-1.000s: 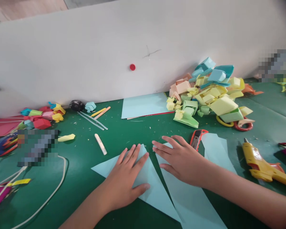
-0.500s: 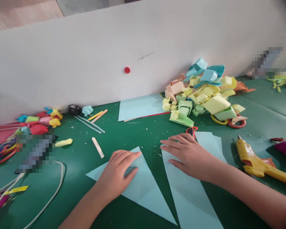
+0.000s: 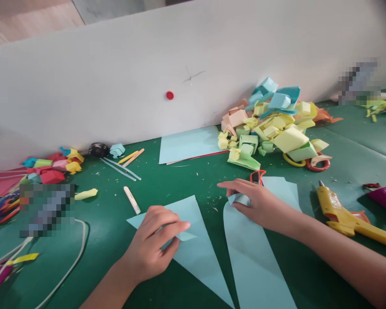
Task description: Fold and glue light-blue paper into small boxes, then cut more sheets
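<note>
Two light blue paper triangles lie on the green table in front of me. My left hand pinches a folded corner of the left triangle between thumb and fingers. On the right triangle, my right hand curls its top corner over and grips it. An orange utility knife pokes out just behind my right hand.
A yellow glue gun lies at the right. A heap of folded coloured paper pieces and a flat blue sheet sit against the white wall. Sticks, a white cable and red paper pieces are at the left.
Both hands were flat on the triangles; now each has closed on a corner and lifted it, folding it over. The view has shifted slightly.
</note>
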{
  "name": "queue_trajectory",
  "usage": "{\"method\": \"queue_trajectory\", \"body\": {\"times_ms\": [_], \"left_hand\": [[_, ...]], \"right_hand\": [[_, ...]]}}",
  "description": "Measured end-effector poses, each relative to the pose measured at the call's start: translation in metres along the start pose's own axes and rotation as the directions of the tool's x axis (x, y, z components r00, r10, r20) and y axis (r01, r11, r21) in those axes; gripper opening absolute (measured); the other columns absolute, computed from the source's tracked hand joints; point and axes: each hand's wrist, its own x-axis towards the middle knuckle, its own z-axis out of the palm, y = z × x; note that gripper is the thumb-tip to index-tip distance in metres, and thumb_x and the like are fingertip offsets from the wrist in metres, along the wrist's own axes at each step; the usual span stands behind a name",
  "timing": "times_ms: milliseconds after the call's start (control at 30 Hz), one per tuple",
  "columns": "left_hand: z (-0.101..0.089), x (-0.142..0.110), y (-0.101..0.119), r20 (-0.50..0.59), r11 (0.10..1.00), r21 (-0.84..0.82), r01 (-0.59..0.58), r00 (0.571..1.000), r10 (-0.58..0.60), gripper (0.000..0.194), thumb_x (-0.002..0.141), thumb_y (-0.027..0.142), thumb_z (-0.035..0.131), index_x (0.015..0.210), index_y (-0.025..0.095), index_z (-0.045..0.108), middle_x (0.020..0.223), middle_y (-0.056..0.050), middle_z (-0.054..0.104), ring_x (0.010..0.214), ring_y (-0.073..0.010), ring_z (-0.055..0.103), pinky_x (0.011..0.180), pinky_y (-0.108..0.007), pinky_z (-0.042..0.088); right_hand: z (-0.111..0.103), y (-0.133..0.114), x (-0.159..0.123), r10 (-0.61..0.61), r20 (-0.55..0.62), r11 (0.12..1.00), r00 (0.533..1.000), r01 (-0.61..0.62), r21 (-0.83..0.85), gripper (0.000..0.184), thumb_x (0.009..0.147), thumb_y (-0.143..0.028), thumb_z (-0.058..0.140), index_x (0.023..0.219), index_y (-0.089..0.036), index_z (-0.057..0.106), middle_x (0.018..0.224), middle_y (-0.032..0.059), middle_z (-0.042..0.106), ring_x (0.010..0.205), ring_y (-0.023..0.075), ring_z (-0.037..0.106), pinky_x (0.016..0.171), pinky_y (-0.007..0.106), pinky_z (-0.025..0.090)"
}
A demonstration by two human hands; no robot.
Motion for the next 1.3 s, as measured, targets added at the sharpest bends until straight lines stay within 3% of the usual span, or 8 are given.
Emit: {"method": "queue_trajectory", "body": {"times_ms": [100, 267, 467, 767, 967, 1100, 1200, 1300], "left_hand": [[0.001, 0.001, 0.0, -0.001, 1.0, -0.003, -0.009, 1.0, 0.009, 0.049, 0.088, -0.003, 0.052, 0.126, 0.027, 0.059, 0.098, -0.004, 0.066, 0.088, -0.0197, 0.063, 0.081, -0.039, 0.053], [0.001, 0.0, -0.001, 0.016, 1.0, -0.009, -0.016, 1.0, 0.016, 0.047, 0.088, -0.004, 0.053, 0.125, 0.024, 0.059, 0.1, -0.005, 0.066, 0.09, -0.0195, 0.063, 0.082, -0.039, 0.052], [0.003, 0.001, -0.001, 0.016, 1.0, 0.002, -0.016, 1.0, 0.016, 0.048, 0.089, -0.004, 0.051, 0.126, 0.026, 0.059, 0.099, -0.005, 0.067, 0.09, -0.0189, 0.063, 0.082, -0.039, 0.052], [0.002, 0.001, -0.002, 0.013, 1.0, 0.023, -0.012, 1.0, 0.011, 0.044, 0.089, -0.003, 0.052, 0.124, 0.023, 0.06, 0.101, -0.006, 0.069, 0.092, -0.0197, 0.065, 0.085, -0.039, 0.053], [0.003, -0.001, -0.005, 0.018, 0.999, 0.037, 0.017, 1.0, -0.018, 0.041, 0.091, 0.0, 0.053, 0.125, 0.023, 0.06, 0.107, -0.007, 0.069, 0.098, -0.0207, 0.065, 0.088, -0.038, 0.054], [0.002, -0.003, -0.007, 0.026, 0.999, 0.044, 0.017, 0.999, -0.019, 0.042, 0.091, -0.001, 0.053, 0.125, 0.021, 0.06, 0.108, -0.008, 0.068, 0.1, -0.0203, 0.064, 0.089, -0.037, 0.053], [0.002, -0.003, -0.007, 0.025, 0.998, 0.055, 0.025, 0.999, -0.027, 0.041, 0.091, -0.001, 0.053, 0.125, 0.021, 0.06, 0.108, -0.008, 0.068, 0.101, -0.0206, 0.064, 0.09, -0.037, 0.053], [0.002, -0.003, -0.008, 0.018, 0.996, 0.081, 0.046, 0.999, -0.047, 0.039, 0.092, 0.001, 0.054, 0.125, 0.022, 0.061, 0.108, -0.008, 0.069, 0.101, -0.0216, 0.065, 0.088, -0.036, 0.055]], "right_hand": [[-0.002, -0.002, 0.002, 0.044, 0.002, 0.996, 0.999, -0.044, 0.082, 0.055, 0.085, -0.013, 0.053, 0.135, -0.033, 0.059, 0.104, 0.0031, 0.067, 0.086, 0.0201, 0.067, 0.074, 0.035, 0.058], [-0.006, -0.005, 0.0, 0.123, 0.052, 0.951, 0.991, -0.132, 0.28, 0.047, 0.091, -0.029, 0.059, 0.138, -0.031, 0.057, 0.107, 0.005, 0.066, 0.103, 0.0237, 0.065, 0.082, 0.037, 0.057], [-0.008, -0.001, -0.002, 0.094, 0.105, 0.916, 0.99, -0.128, 0.379, 0.049, 0.092, -0.03, 0.059, 0.141, -0.033, 0.056, 0.111, 0.0048, 0.066, 0.107, 0.023, 0.064, 0.089, 0.037, 0.056], [-0.007, -0.004, 0.005, 0.216, 0.046, 0.912, 0.975, -0.219, 0.348, 0.04, 0.091, -0.029, 0.06, 0.13, -0.03, 0.066, 0.103, 0.0044, 0.07, 0.094, 0.0217, 0.068, 0.069, 0.031, 0.06], [-0.007, 0.002, 0.007, 0.28, 0.036, 0.903, 0.959, -0.275, 0.331, 0.042, 0.089, -0.029, 0.059, 0.131, -0.032, 0.065, 0.103, 0.0045, 0.073, 0.079, 0.0212, 0.071, 0.04, 0.026, 0.055], [-0.005, 0.006, 0.011, 0.279, 0.009, 0.9, 0.96, -0.265, 0.345, 0.04, 0.09, -0.027, 0.062, 0.129, -0.032, 0.067, 0.106, 0.003, 0.076, 0.09, 0.0229, 0.074, 0.066, 0.036, 0.067], [-0.002, 0.01, 0.014, 0.236, -0.021, 0.905, 0.972, -0.211, 0.37, 0.044, 0.09, -0.024, 0.061, 0.134, -0.031, 0.063, 0.113, 0.0026, 0.077, 0.101, 0.0223, 0.074, 0.093, 0.044, 0.063], [-0.002, 0.013, 0.016, 0.185, -0.073, 0.935, 0.98, -0.152, 0.32, 0.052, 0.091, -0.021, 0.057, 0.142, -0.03, 0.056, 0.125, 0.0042, 0.074, 0.111, 0.0219, 0.071, 0.102, 0.047, 0.058]]}}
